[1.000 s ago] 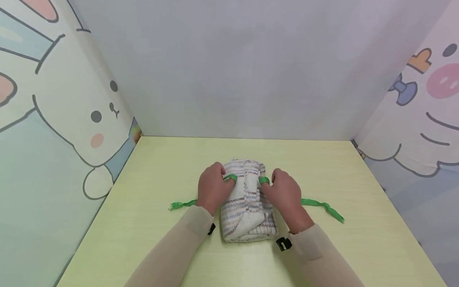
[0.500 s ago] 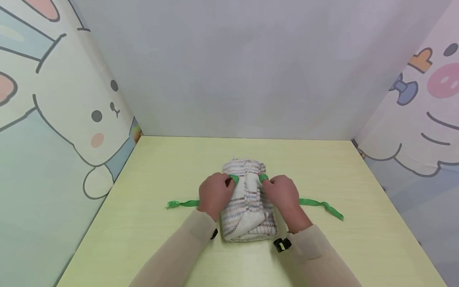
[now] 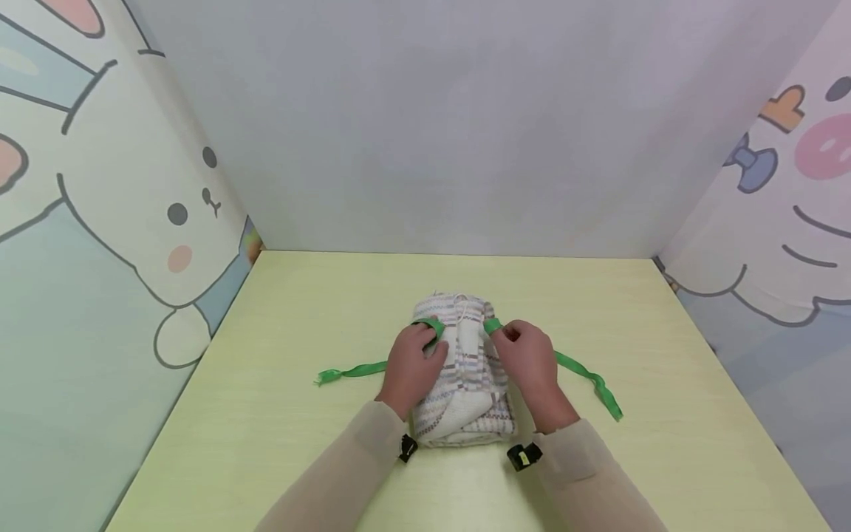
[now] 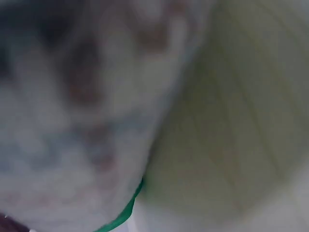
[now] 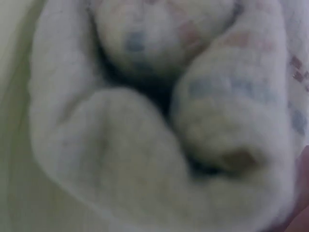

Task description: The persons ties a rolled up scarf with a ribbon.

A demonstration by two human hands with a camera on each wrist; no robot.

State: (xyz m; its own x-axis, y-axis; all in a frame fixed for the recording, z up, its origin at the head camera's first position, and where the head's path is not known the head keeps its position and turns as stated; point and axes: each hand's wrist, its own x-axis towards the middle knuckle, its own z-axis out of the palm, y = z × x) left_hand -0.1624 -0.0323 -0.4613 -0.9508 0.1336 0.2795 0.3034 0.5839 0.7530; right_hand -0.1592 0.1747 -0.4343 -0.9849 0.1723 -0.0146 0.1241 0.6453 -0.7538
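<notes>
A striped, whitish cloth, likely a towel (image 3: pixel 468 358), lies folded into an upright-oriented bundle on the table. A green ribbon (image 3: pixel 431 325) comes up from both its sides, and its loose tails lie out to left and right. On the bundle's left, my left hand (image 3: pixel 414 369) holds the ribbon at the fingers, the thumb somewhat apart. My right hand (image 3: pixel 530 362) pinches the other ribbon length between thumb and fingers at the right edge. The left wrist view shows blurred cloth (image 4: pixel 96 96) with ribbon (image 4: pixel 123 215) at its edge; the right wrist view shows the rolled cloth folds (image 5: pixel 135 154).
The pale yellow-green table (image 3: pixel 319 295) meets a plain grey wall (image 3: pixel 432 133) at the back. Side walls carry cartoon prints, a rabbit (image 3: pixel 153 185) on the left and a pink-nosed figure (image 3: pixel 824 148) on the right. A thin white string (image 3: pixel 461 303) lies atop the bundle.
My left hand has shifted slightly right and down, its thumb now apart from the fingers. The right ribbon tail has drawn inward a little. The bundle stays in place.
</notes>
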